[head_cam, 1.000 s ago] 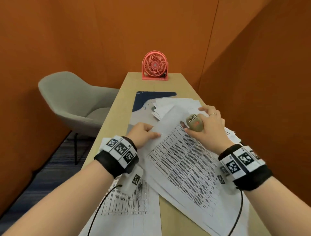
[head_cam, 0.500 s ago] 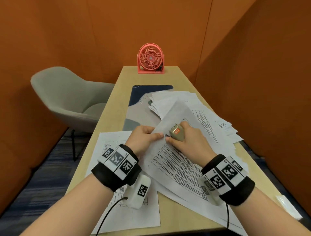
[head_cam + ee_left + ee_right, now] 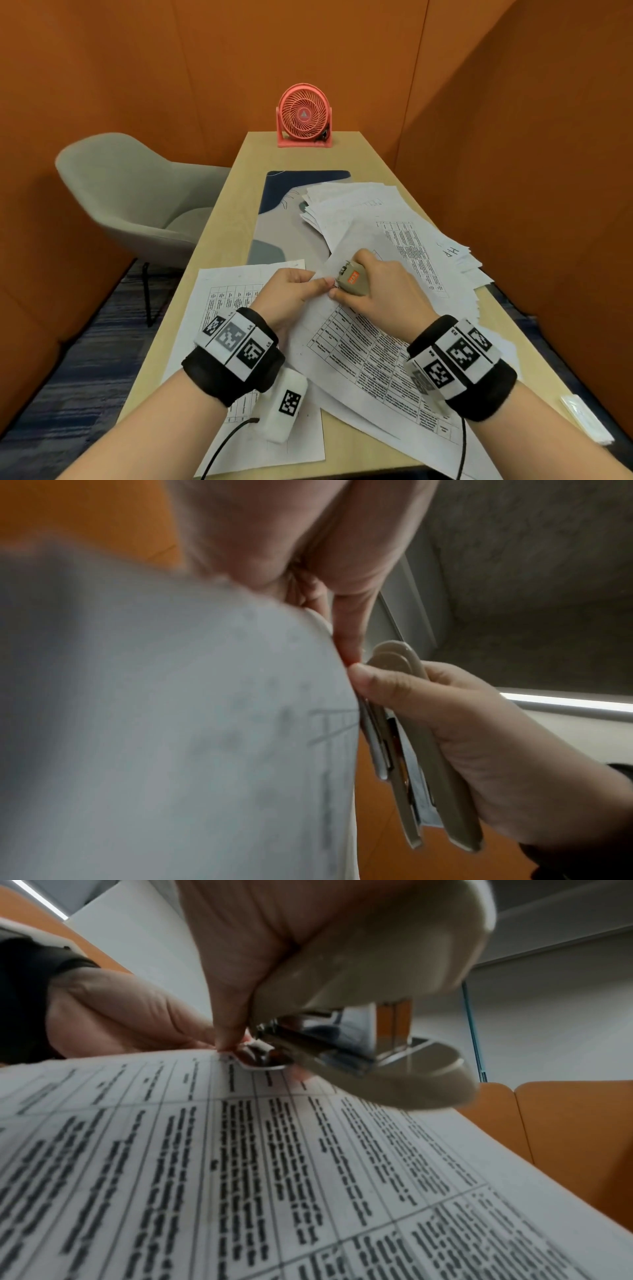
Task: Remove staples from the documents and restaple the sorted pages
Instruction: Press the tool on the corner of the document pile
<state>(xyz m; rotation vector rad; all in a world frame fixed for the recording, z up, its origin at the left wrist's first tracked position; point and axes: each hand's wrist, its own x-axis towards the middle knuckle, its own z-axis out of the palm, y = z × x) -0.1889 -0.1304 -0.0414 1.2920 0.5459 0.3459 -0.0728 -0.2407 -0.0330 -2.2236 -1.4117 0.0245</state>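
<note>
A printed table document [image 3: 363,353] lies slanted across the desk, its top corner lifted. My left hand [image 3: 298,291] pinches that corner [image 3: 329,631] between thumb and fingers. My right hand [image 3: 380,291] grips a small beige stapler [image 3: 352,282] with a red label, its metal tip [image 3: 263,1058] set at the document's corner [image 3: 222,1056]. In the left wrist view the stapler [image 3: 411,739] stands next to the sheet's edge, held by the right hand [image 3: 479,737]. The staple itself is hidden.
A loose pile of papers [image 3: 394,222] spreads over the desk's middle and right. Another table sheet [image 3: 233,294] lies under my left wrist. A pink fan [image 3: 303,116] stands at the far end, a grey chair [image 3: 137,198] left, a white packet [image 3: 585,418] near the right edge.
Both hands have drawn nearer to me and come together at the document's corner. The stapler now sits at the corner, which the left hand has taken between its fingers.
</note>
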